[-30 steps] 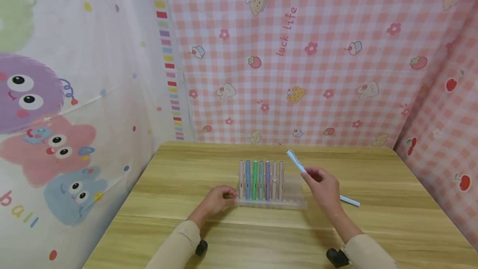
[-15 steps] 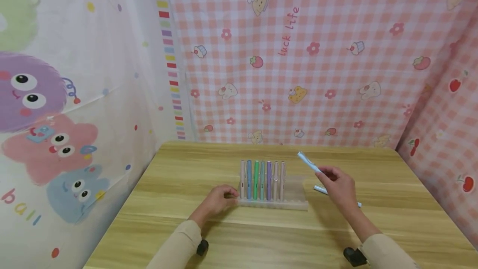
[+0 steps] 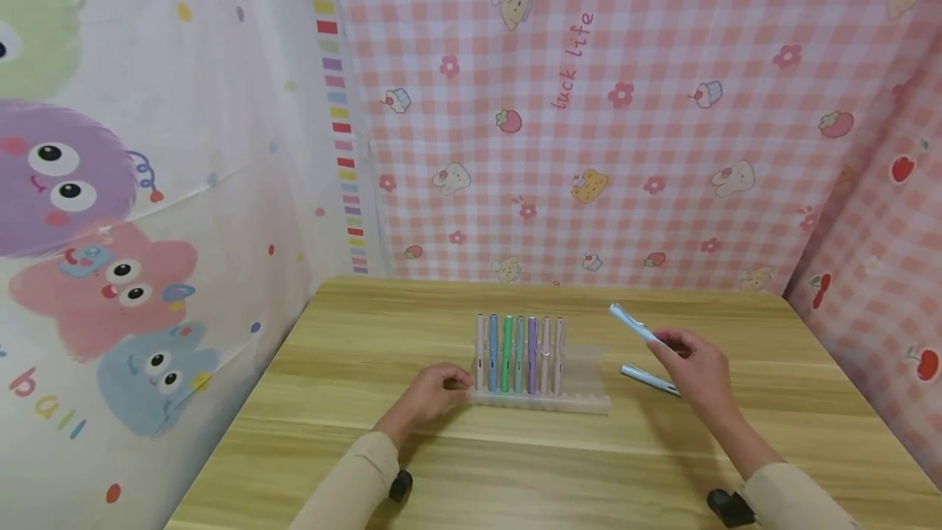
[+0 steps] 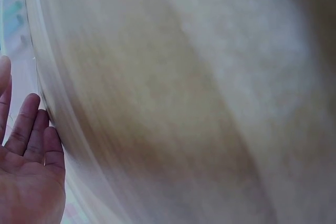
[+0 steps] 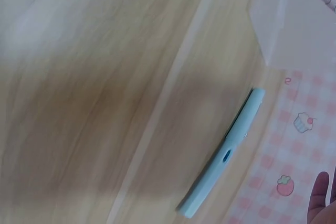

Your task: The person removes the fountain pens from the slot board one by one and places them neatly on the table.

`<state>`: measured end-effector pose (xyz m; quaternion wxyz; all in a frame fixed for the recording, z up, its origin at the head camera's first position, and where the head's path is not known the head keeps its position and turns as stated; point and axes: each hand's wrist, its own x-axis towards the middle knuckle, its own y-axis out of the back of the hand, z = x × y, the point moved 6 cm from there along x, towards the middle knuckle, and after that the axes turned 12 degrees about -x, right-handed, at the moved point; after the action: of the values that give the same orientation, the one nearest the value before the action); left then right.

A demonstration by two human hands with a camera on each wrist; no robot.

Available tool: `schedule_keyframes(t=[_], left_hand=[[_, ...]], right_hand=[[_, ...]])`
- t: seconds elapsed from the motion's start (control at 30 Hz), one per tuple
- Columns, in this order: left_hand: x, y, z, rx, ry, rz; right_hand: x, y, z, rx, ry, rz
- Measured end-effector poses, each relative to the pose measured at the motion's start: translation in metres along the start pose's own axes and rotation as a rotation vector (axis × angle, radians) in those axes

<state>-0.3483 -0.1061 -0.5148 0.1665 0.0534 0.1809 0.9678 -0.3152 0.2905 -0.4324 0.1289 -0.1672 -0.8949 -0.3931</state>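
Note:
My right hand point(image 3: 699, 370) pinches a light blue fountain pen point(image 3: 629, 321) by one end, its other end tilted up toward the back left. Beneath it on the table lies a second light blue pen point(image 3: 648, 379), seen whole in the right wrist view as a pale blue-green capped pen point(image 5: 223, 153). At the clear pen rack point(image 3: 589, 406), my left hand point(image 3: 430, 393) holds the left end between thumb and fingers. Several capped pens point(image 3: 519, 356) stand side by side in the rack's left part. Part of the left hand point(image 4: 31, 177) shows at the left wrist view's edge.
The wooden table point(image 3: 515, 464) spans the front, its back edge against a pink checked curtain point(image 3: 574, 145). A white cartoon curtain point(image 3: 243, 309) hangs on the left, another pink one point(image 3: 883, 268) on the right. Vacant slots show in the rack's right part.
My right hand has moved right with its pen, away from the rack and over the lying pen, whose left end has come into view. My left hand has stayed at the rack.

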Motion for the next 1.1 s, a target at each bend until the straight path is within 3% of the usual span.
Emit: schedule_keyframes(t=[0.53,0.87,1.1], left_hand=[[0.0,0.0,0.0,0.007,0.021,-0.013],[-0.001,-0.001,0.003,0.012,0.017,-0.023],[-0.001,-0.001,0.003,0.014,0.007,-0.026]], right_hand=[[-0.007,0.011,0.033,-0.079,-0.005,-0.092],[-0.018,0.0,0.052,-0.115,-0.014,-0.216],[-0.024,-0.007,0.06,-0.117,0.006,-0.226]])
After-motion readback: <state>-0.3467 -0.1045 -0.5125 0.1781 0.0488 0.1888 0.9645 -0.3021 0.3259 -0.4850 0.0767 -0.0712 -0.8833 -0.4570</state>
